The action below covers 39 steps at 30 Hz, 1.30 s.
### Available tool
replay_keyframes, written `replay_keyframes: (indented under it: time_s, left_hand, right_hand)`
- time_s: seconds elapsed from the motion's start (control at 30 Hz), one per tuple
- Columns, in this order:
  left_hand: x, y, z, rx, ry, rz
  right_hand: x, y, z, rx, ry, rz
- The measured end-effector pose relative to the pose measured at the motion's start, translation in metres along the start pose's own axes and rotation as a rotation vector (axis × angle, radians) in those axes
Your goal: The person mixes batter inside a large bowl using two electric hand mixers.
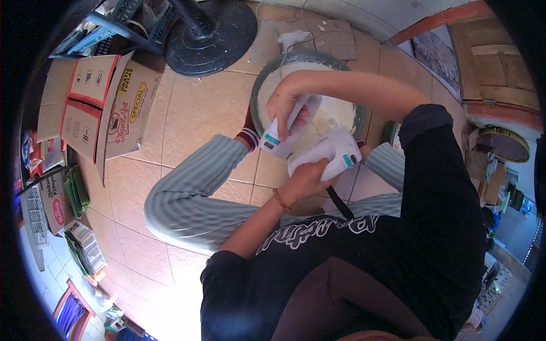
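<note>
A wide dark basin (255, 111) of pale, creamy mixture (345, 112) stands on the floor between my legs. My left hand (310, 182) is closed around a white hand mixer (327, 151) with a teal switch panel, held over the near side of the basin. Reaching across the basin, my right hand (286, 108) grips a second white hand mixer (277, 141), tilted at the left side. Both mixers' beaters are hidden beneath their bodies. A black strap (340, 203) hangs by the left-hand mixer.
An open cardboard box (129, 108) sits on the tiles at the left, below a black round stand base (213, 42). Thin cables (304, 23) run behind the basin near flattened cardboard (335, 40). Stacked packages (57, 202) line the left edge.
</note>
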State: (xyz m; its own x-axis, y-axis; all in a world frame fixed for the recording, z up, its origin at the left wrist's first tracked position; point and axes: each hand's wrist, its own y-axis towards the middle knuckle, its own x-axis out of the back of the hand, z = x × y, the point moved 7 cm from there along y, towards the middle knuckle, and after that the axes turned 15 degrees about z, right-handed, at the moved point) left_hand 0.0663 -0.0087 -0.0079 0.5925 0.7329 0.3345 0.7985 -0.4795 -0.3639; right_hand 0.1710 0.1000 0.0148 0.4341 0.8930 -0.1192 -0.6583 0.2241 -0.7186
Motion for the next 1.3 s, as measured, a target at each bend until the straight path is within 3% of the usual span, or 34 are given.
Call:
replay_keyframes:
  time_s: [0.07, 0.23, 0.33, 0.47, 0.5, 0.63, 0.73, 0.87, 1.07, 1.17, 1.3]
  left_hand:
    - [-0.003, 0.001, 0.003, -0.009, 0.001, -0.017]
    - [-0.003, -0.002, 0.007, 0.013, 0.024, -0.057]
    - [0.014, -0.013, -0.003, 0.010, 0.091, -0.249]
    - [0.026, -0.019, 0.007, 0.050, 0.131, -0.313]
    - [0.029, -0.020, 0.010, 0.073, 0.134, -0.311]
    - [0.046, -0.030, 0.025, 0.106, 0.143, -0.389]
    - [0.066, -0.042, 0.027, 0.242, 0.095, -0.376]
    - [0.085, -0.055, 0.042, 0.175, 0.051, -0.588]
    - [0.116, -0.073, 0.049, 0.187, 0.161, -0.802]
    - [0.120, -0.076, 0.064, 0.168, 0.185, -0.881]
    - [0.128, -0.079, 0.065, 0.172, 0.159, -0.905]
  right_hand:
    - [0.000, 0.007, -0.012, -0.167, 0.085, 0.108]
    - [0.017, -0.029, -0.051, 0.110, 0.501, -0.287]
    - [0.027, -0.052, -0.089, 0.229, 0.716, -0.574]
    - [0.024, -0.082, -0.129, 0.398, 0.974, -0.820]
    - [0.021, -0.085, -0.136, 0.462, 0.987, -0.778]
    - [-0.002, -0.115, -0.166, 0.471, 1.128, -1.114]
    - [-0.024, -0.133, -0.172, 0.547, 1.071, -1.289]
    - [-0.069, -0.145, -0.191, 0.361, 1.191, -1.530]
    - [-0.128, -0.146, -0.183, 0.167, 1.013, -1.563]
    - [-0.165, -0.130, -0.179, -0.042, 0.976, -1.492]
    - [-0.206, -0.106, -0.154, -0.116, 0.866, -1.399]
